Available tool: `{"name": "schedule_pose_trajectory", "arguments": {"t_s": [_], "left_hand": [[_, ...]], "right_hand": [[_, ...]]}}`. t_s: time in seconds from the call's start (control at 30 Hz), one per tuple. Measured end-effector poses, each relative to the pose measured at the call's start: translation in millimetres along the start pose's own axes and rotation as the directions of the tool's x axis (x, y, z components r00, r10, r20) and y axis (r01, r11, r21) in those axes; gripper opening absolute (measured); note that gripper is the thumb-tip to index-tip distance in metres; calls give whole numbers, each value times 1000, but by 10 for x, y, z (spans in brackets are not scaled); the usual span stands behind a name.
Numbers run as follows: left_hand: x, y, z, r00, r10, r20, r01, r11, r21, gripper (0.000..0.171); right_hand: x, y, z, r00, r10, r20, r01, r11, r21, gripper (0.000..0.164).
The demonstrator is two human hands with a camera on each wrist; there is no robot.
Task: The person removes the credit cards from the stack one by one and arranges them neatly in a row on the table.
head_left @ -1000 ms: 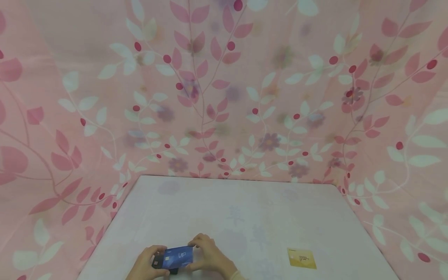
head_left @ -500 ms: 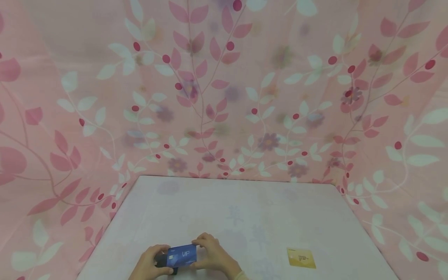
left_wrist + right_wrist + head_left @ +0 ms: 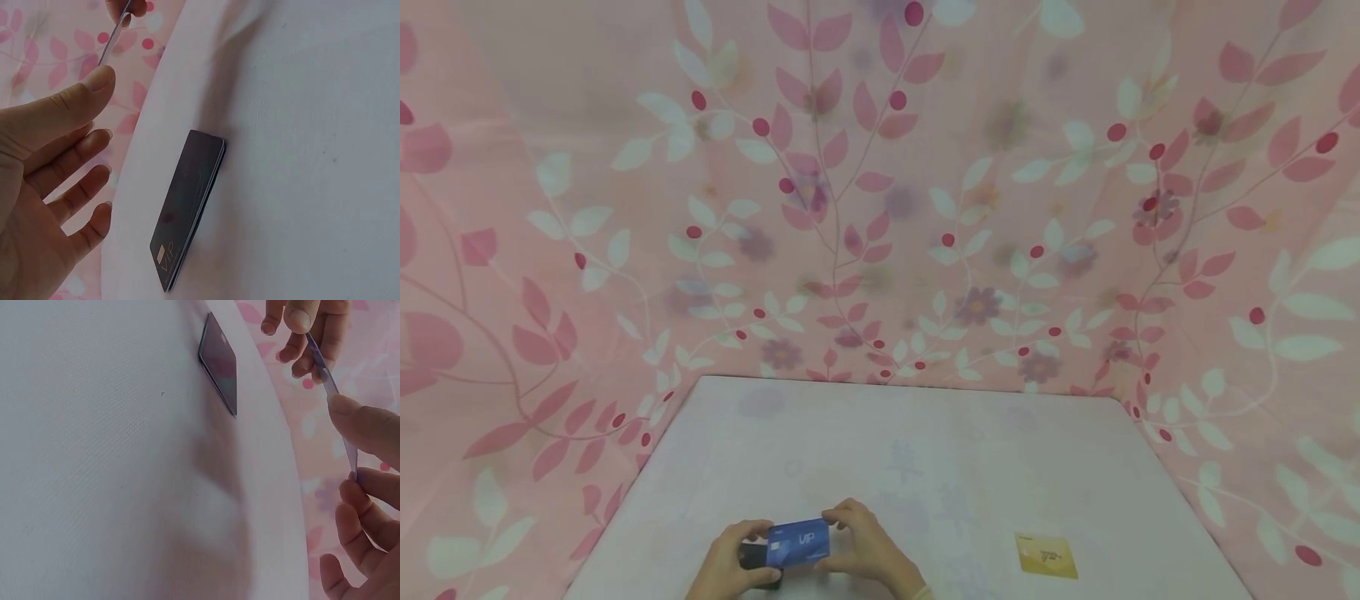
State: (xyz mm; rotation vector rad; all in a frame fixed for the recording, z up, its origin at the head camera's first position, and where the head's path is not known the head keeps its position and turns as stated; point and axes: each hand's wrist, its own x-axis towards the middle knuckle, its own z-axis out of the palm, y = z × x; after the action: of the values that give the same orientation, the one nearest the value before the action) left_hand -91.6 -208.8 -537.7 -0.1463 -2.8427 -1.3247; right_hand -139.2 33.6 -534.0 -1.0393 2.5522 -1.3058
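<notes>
A blue card (image 3: 797, 543) printed "VIP" is held up over the table between both hands, its face tilted toward the head camera. The left hand (image 3: 730, 558) pinches its left end between thumb and fingers. At the other end, the right hand (image 3: 865, 546) grips the card's edges, thumb below and fingers above. From the right wrist view the card (image 3: 334, 394) appears nearly edge-on. Below the hands, a small stack of black cards (image 3: 187, 206) lies flat on the table, a "VIP" print on the top one; in the head view the blue card and left hand partly cover it.
A yellow card (image 3: 1047, 556) lies alone on the white-covered table (image 3: 970, 450), well to the right of the hands. Pink fabric (image 3: 880, 208) with leaves and flowers hangs around the back and sides of the table.
Both hands have shifted slightly to the right together, carrying the blue card along. The yellow card has stayed where it was.
</notes>
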Motion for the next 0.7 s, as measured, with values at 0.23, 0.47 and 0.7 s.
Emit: {"name": "schedule_pose_trajectory", "arguments": {"t_s": [0.23, 0.47, 0.7], "left_hand": [[23, 36, 67, 999, 30, -18, -31, 999, -13, 61], [65, 85, 126, 997, 50, -60, -50, 999, 0, 61], [100, 126, 177, 994, 83, -70, -84, 996, -17, 59]], "right_hand": [[-27, 8, -40, 1000, 7, -28, -7, 1000, -11, 59], [-49, 6, -94, 998, 9, -56, -11, 999, -34, 61], [-80, 57, -115, 997, 26, -71, -28, 999, -36, 62]]}}
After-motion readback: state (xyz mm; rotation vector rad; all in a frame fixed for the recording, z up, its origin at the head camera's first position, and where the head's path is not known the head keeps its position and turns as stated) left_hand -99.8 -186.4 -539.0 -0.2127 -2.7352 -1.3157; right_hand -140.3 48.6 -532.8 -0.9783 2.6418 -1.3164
